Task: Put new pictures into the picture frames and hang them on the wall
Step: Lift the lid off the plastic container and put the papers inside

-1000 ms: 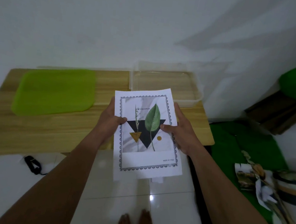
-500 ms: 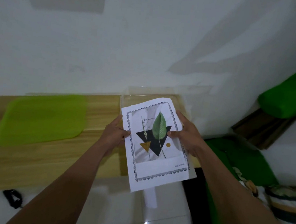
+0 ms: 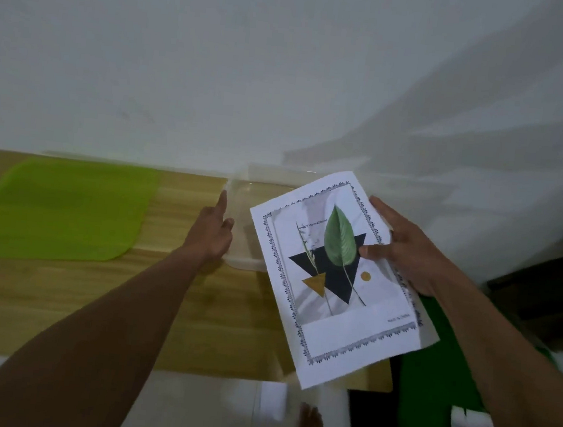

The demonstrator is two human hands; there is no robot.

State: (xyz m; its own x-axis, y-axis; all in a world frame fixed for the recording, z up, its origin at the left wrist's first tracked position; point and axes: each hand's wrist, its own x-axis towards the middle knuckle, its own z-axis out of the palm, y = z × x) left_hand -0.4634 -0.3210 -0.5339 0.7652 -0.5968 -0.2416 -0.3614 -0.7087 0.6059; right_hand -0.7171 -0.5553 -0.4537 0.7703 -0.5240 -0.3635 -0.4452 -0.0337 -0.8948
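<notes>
Early stage: right hand (image 3: 407,253) pinches the print (image 3: 342,281) (unframed); left hand (image 3: 211,230), fingers spread, touches the clear box (image 3: 244,261).

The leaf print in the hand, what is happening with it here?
A person stands at a wooden table. The right hand alone holds the leaf print by its right edge, tilted above the table's right end. The left hand is off the paper, reaching to the left rim of a clear plastic tray by the wall; whether it touches is unclear. A green mat lies at the left. No frame is clearly in sight.
</notes>
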